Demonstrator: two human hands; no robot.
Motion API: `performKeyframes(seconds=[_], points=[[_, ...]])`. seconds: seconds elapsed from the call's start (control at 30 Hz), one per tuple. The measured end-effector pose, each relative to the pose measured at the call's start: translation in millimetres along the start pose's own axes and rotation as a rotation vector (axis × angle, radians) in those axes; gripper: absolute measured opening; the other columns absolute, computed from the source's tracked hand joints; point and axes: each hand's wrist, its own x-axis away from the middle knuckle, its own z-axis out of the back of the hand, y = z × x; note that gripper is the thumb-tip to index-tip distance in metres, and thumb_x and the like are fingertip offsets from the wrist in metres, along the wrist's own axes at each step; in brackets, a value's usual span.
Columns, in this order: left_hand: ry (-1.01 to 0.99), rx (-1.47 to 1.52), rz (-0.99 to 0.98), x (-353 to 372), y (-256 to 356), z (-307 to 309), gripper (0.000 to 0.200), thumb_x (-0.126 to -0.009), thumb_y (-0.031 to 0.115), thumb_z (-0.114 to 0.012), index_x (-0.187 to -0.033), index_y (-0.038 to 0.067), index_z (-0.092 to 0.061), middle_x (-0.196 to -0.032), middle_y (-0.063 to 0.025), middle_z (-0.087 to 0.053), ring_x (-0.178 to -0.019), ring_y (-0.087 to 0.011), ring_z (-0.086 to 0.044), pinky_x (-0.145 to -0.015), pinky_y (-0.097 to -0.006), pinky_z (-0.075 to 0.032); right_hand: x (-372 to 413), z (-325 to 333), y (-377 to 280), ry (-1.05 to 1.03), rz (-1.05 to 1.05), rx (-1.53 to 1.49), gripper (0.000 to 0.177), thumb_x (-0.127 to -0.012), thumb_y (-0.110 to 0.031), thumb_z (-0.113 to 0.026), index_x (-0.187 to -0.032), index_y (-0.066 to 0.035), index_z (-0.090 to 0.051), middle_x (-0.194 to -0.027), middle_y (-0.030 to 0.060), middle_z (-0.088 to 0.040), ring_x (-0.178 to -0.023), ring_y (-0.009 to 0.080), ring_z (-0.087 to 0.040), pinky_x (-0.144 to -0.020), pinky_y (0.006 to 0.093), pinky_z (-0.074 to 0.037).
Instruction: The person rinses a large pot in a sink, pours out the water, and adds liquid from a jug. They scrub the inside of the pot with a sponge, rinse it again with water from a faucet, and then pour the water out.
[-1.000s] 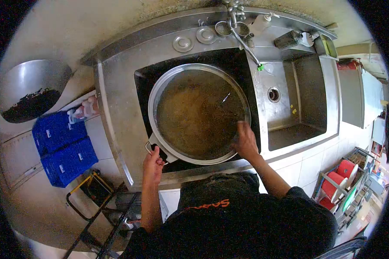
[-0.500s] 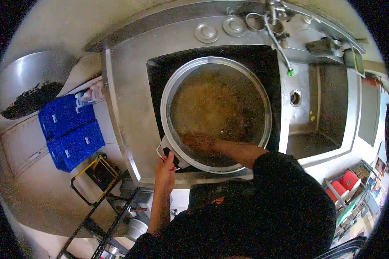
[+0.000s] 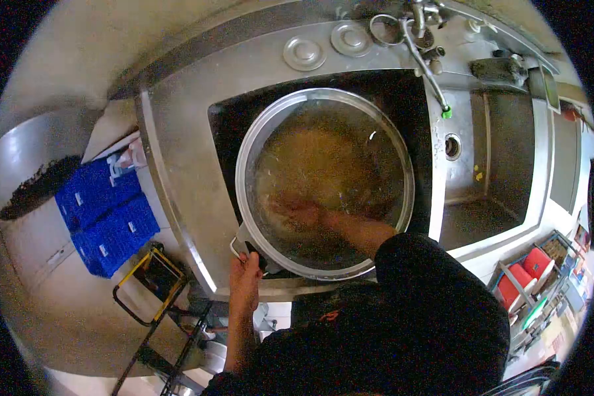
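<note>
A large round metal pot [image 3: 242,185] fills most of a dark, sunken basin in the steel counter. Cloudy brownish water [image 3: 327,152] stands inside it. My right hand [image 3: 296,210] is under this water near the pot's lower left side, blurred by the liquid, so its fingers are hard to make out. Outside the rim, at the lower left, my left hand [image 3: 245,270] is closed around the pot's handle [image 3: 236,245], by a black piece [image 3: 255,256].
To the right is a steel sink [image 3: 488,171] with a drain and a green-tipped tap [image 3: 446,111]. Two round metal lids [image 3: 304,53] lie behind the pot. At left are blue crates [image 3: 115,224], a large metal bowl [image 3: 33,145] and a yellow-edged trolley [image 3: 145,270].
The view has shifted slightly, so the pot appears a little lower and further left. My left hand stays at the handle; my right hand remains underwater, with little visible movement.
</note>
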Motion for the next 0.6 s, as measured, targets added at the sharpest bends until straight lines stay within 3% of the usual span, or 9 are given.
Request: performKeyframes(seconds=[0.23,0.43,0.6], points=[[-0.003,0.105,0.013,3.9,-10.0,-1.2,0.021,-0.091,0.023,-0.064,-0.095,0.017,-0.044,-0.081,0.0051,-0.046,-0.072,-0.0077,-0.045,-0.064,-0.0252,-0.036,-9.7,20.3,30.3,0.149,-0.165,0.02,0.064,-0.087,-0.031,-0.053,-0.144,-0.013,-0.03,-0.144,0.0173,-0.034,-0.127,0.0377,-0.041,-0.104,0.0455,-0.036],[-0.046,0.151,-0.014,7.8,-3.7,-5.4,0.022,-0.091,0.024,-0.064,-0.095,0.017,-0.044,-0.079,0.0054,-0.045,-0.07,-0.0078,-0.045,-0.063,-0.0243,-0.038,-44.7,67.5,67.4,0.138,-0.331,0.045,0.063,-0.086,-0.03,-0.053,-0.143,-0.013,-0.031,-0.143,0.0174,-0.036,-0.126,0.0376,-0.042,-0.103,0.0456,-0.037],[-0.027,0.131,0.054,4.6,-6.3,-0.2,0.021,-0.092,0.025,-0.063,-0.097,0.017,-0.044,-0.078,0.0037,-0.046,-0.066,-0.0084,-0.046,-0.06,-0.0248,-0.039,-14.5,76.8,97.5,0.121,-0.455,0.074,0.062,-0.086,-0.029,-0.053,-0.142,-0.013,-0.033,-0.142,0.0176,-0.037,-0.125,0.0376,-0.043,-0.103,0.0456,-0.037]])
